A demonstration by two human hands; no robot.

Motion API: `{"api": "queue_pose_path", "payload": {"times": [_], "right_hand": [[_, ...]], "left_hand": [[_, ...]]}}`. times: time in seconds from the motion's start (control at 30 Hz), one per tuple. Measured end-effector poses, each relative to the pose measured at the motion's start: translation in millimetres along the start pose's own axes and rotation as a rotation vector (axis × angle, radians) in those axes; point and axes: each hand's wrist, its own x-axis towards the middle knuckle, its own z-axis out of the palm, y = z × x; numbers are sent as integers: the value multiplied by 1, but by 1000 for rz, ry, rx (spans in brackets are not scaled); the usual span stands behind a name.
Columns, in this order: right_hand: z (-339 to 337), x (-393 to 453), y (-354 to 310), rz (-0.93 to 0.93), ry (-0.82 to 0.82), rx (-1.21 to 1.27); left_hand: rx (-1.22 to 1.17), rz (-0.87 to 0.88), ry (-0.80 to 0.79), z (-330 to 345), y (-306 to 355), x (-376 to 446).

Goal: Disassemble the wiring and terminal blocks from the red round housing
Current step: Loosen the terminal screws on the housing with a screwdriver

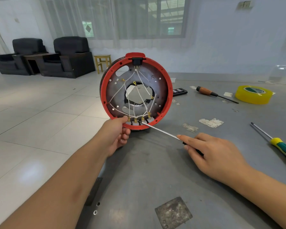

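The red round housing (169,90) stands on edge at the table's left border, its open side facing me. White wires (141,80) with gold lugs cross its metal plate down to several white terminal blocks (143,121) along the bottom rim. My left hand (117,134) grips the lower left rim, thumb beside the leftmost block. My right hand (211,156) holds a thin screwdriver (160,132) by its dark handle, index finger stretched along the shaft. The tip touches a terminal block near the middle of the row.
On the grey table (155,171) lie a brown-handled screwdriver (211,93), a yellow tape roll (253,95), a green-and-yellow screwdriver (281,146), a black bit case (180,91) and paper scraps (210,122). Tiled floor, armchairs and a stool are to the left.
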Motion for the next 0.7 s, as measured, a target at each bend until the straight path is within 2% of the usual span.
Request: {"api": "queue_pose_path", "payload": {"times": [0.17, 0.47, 0.7], "right_hand": [[3, 1, 2, -3, 27, -2], [6, 2, 7, -1, 44, 45], [8, 2, 8, 0, 62, 125]], "left_hand": [[-10, 14, -6, 6, -3, 1], [-92, -25, -127, 3, 0, -4], [-12, 76, -101, 5, 0, -4]]}}
